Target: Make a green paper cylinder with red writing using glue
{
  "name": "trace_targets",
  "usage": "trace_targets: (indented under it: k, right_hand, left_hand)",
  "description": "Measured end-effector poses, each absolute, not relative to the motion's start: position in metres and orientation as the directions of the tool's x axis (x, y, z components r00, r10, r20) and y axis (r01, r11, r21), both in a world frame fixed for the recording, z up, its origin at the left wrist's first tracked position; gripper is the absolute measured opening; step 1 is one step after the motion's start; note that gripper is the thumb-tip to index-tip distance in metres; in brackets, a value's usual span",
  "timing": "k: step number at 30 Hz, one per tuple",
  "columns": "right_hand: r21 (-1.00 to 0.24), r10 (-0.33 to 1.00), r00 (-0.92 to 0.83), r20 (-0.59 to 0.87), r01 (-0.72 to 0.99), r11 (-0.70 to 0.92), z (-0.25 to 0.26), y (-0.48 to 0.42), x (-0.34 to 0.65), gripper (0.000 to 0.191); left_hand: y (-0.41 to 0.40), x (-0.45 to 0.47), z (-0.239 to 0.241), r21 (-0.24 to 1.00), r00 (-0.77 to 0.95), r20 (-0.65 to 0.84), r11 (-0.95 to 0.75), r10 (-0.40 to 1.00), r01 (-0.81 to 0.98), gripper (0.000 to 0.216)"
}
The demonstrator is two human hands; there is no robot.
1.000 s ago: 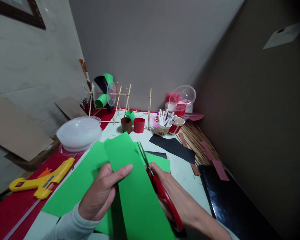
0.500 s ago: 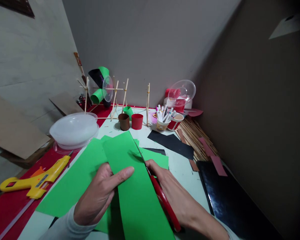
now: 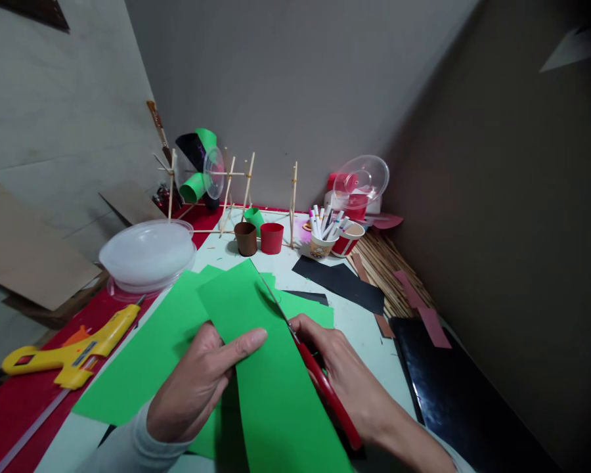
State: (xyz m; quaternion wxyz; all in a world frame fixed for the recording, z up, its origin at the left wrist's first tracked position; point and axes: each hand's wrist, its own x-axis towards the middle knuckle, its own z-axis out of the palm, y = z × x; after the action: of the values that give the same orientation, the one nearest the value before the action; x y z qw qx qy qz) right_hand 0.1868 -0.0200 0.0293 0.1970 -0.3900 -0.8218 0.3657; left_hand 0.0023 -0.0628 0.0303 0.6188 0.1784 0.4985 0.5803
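— Where's the green paper strip [image 3: 280, 387]?
— Between the two hands, pinched by the left hand [image 3: 197, 384]: thumb flat on top, fingers curled beneath and mostly hidden.
— And the right hand [image 3: 345, 374]?
— Wrapped around the red-handled scissors [image 3: 331, 397], whose blade lies along the strip's edge, pointing ahead of that hand. How tightly its fingers curl I can't tell; most are out of sight.
— What's close by?
— Green sheets [image 3: 138, 348] beneath and left of the left hand, and a yellow glue gun [image 3: 91, 348] farther left.
— Beyond the hands?
— A brown cup [image 3: 246, 240] and a red cup [image 3: 272, 238], side by side. A black paper piece [image 3: 339, 282] lies ahead of the right hand; a shiny black panel [image 3: 453, 394] to its right.
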Motion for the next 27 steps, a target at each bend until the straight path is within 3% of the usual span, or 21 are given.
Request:
trace_targets:
  k: [3, 8, 16, 23, 27]
  right_hand:
    - [-0.757, 0.780, -0.622, 0.061, 0.481, 0.442, 0.027, -0.018, 0.187, 0.003]
    - [-0.806, 0.767, -0.638, 0.070, 0.417, 0.421, 0.028, -0.016, 0.185, 0.008]
    - [-0.851, 0.763, -0.640, 0.092, 0.348, 0.394, 0.025, -0.015, 0.183, 0.011]
    - [-0.889, 0.768, -0.637, 0.071, 0.309, 0.338, 0.028, -0.015, 0.182, 0.020]
    - [-0.888, 0.777, -0.627, 0.050, 0.328, 0.322, 0.029, -0.015, 0.182, 0.025]
  left_hand:
    - [-0.063, 0.005, 0.033, 0.801, -0.199, -0.430, 0.270, 0.881, -0.535, 0.032]
    - [-0.064, 0.006, 0.035, 0.797, -0.215, -0.438, 0.267, 0.873, -0.541, 0.039]
    - [-0.063, 0.002, 0.029, 0.786, -0.134, -0.426, 0.293, 0.895, -0.544, 0.031]
    - [-0.062, 0.001, 0.026, 0.790, -0.157, -0.439, 0.297, 0.885, -0.536, 0.036]
    - [-0.058, -0.003, 0.025, 0.766, -0.246, -0.437, 0.214, 0.865, -0.606, 0.035]
